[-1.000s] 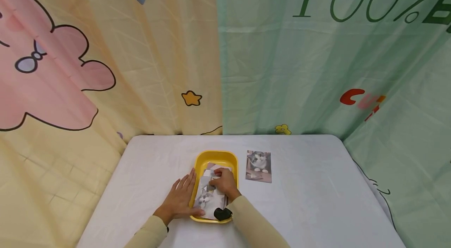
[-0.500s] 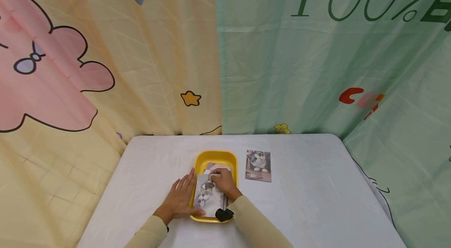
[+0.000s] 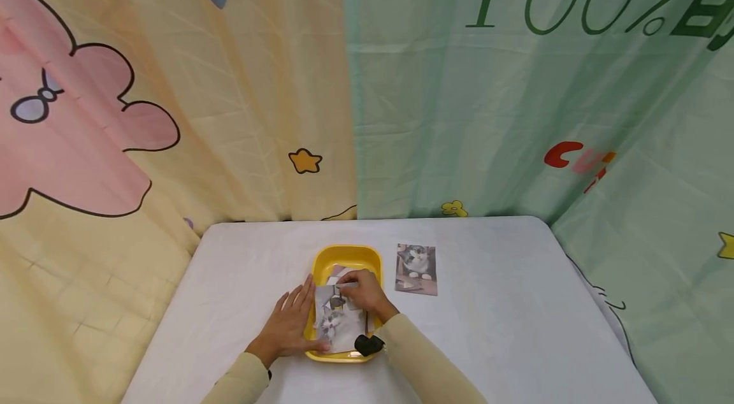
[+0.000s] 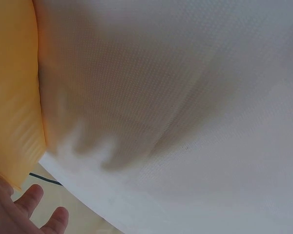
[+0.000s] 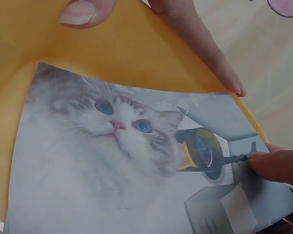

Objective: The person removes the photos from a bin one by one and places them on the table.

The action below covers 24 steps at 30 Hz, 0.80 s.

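Note:
A printed card with a white and grey cat [image 3: 338, 331] lies over other cards in the yellow tray [image 3: 346, 249]. My right hand [image 3: 367, 295] pinches the card by its far edge. In the right wrist view, the thumb [image 5: 278, 165] presses on the card's [image 5: 112, 195] printed face, and the card bends slightly. My left hand [image 3: 285, 327] rests along the tray's left side, fingers straight and thumb over the near rim. Several of its fingers [image 4: 31, 200] show beside the tray wall [image 4: 14, 87] in the left wrist view. Most of the cards underneath are hidden.
Another cat card [image 3: 415, 270] lies on the white tabletop [image 3: 487, 315] to the right of the tray. Printed curtains [image 3: 275, 72] hang behind the table and at both sides. A black wrist strap piece [image 3: 369, 345] hangs over the tray's near right corner.
My right fingers have drawn together on the card's far edge, which appears slightly raised. The left hand keeps its place on the tray. The head view has turned slightly to the right.

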Motion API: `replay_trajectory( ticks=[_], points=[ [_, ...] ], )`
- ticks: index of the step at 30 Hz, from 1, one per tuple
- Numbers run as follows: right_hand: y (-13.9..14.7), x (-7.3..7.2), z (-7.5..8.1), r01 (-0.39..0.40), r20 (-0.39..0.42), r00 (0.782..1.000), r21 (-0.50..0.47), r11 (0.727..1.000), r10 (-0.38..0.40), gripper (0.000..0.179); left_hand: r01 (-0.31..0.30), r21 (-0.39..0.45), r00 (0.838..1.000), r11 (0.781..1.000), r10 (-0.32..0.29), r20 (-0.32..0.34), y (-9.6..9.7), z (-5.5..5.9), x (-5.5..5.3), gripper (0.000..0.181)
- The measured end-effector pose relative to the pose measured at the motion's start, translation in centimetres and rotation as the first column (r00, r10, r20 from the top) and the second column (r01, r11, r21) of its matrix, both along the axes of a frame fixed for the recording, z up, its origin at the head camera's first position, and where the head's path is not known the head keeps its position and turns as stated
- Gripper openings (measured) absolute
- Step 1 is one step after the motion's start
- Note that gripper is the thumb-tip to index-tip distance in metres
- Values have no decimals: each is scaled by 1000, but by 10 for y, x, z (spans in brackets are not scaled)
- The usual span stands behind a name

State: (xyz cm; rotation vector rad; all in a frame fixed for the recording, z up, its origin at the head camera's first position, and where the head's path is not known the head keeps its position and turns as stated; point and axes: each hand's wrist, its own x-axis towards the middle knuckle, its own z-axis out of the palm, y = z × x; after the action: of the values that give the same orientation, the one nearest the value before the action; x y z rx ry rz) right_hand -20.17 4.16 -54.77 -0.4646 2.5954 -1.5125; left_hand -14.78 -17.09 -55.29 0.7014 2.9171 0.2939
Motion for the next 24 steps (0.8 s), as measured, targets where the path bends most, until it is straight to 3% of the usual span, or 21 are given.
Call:
replay_trajectory(
  ticks=[7,10,16,24],
  points=[
    [8,-1,7,-40,-34,998,103,994,44,10,-11,4,1000,1000,11,-2,-1,-4,-1,129],
    [14,-2,10,-39,-56,997,104,994,45,10,-14,-3,1000,1000,14,-2,0,-4,-1,129],
    [27,-6,14,4,-66,998,53,999,-1,11,-14,0,1000,1000,14,-3,0,-3,0,129],
    [51,-18,16,101,25,995,-93,991,-99,15,-12,-13,1000,1000,12,-12,0,-1,0,129]
  ],
)
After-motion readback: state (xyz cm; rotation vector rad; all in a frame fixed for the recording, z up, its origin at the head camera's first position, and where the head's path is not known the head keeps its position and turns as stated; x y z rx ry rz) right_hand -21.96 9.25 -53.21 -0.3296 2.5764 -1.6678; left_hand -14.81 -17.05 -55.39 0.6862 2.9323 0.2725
